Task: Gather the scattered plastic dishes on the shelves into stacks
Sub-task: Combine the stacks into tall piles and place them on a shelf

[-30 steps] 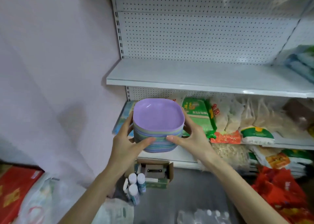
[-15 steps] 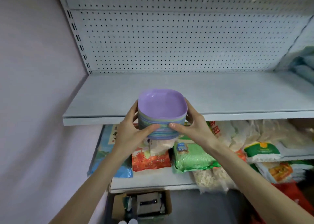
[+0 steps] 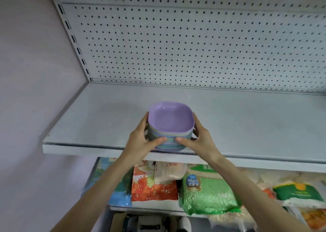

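A tall stack of square plastic dishes (image 3: 170, 121), purple one on top and pastel rims striped below, is at the front edge of the white shelf (image 3: 98, 119). I cannot tell whether its base touches the board. My left hand (image 3: 141, 140) grips the stack's left side, thumb across the front. My right hand (image 3: 201, 138) grips the right side the same way, and the two thumbs nearly meet on the front face.
A white pegboard back panel (image 3: 194, 43) rises behind the shelf, and a pale wall (image 3: 31, 73) closes the left side. The shelf below holds bags of grain: a green one (image 3: 210, 194), an orange-leaf one (image 3: 153, 187), more at the right (image 3: 298, 193). A cardboard box (image 3: 150, 223) sits on the floor.
Both hands have raised the stack from the lower shelf's height up and forward to the front edge of the upper shelf. The view has tilted upward with it.
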`<control>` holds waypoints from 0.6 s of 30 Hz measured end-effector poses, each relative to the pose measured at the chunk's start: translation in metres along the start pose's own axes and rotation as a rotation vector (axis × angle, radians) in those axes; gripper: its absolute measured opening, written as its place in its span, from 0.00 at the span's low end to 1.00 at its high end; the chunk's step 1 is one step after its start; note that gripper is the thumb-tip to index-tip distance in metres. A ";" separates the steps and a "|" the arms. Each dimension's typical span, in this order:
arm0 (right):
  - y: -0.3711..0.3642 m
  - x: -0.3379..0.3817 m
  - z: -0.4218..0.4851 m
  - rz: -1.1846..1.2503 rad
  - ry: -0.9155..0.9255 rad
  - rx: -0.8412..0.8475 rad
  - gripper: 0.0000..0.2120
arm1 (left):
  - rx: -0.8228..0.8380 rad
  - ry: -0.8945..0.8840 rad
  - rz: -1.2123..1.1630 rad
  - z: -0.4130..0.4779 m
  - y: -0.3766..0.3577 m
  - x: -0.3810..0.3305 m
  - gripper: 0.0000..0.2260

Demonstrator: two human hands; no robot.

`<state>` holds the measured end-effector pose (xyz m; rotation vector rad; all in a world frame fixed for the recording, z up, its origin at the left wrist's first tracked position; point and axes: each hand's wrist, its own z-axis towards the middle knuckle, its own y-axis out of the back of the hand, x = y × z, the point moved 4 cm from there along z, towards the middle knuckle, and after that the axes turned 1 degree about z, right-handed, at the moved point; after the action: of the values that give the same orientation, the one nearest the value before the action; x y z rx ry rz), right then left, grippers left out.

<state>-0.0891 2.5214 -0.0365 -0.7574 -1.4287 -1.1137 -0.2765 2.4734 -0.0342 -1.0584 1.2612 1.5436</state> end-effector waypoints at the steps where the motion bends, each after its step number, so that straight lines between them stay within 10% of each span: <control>1: 0.004 -0.004 0.011 -0.001 -0.008 0.009 0.45 | -0.006 0.000 0.010 0.010 -0.002 0.003 0.38; 9: 0.032 -0.011 0.108 -0.151 0.024 0.057 0.53 | 0.055 0.016 0.247 0.108 0.003 0.016 0.46; 18: 0.053 0.010 0.187 -1.042 0.334 0.192 0.27 | 0.184 -0.250 1.130 0.185 0.012 -0.012 0.30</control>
<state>-0.1116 2.7115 -0.0036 0.3915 -1.6150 -1.7271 -0.3018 2.6536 0.0048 0.0760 1.8955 2.1857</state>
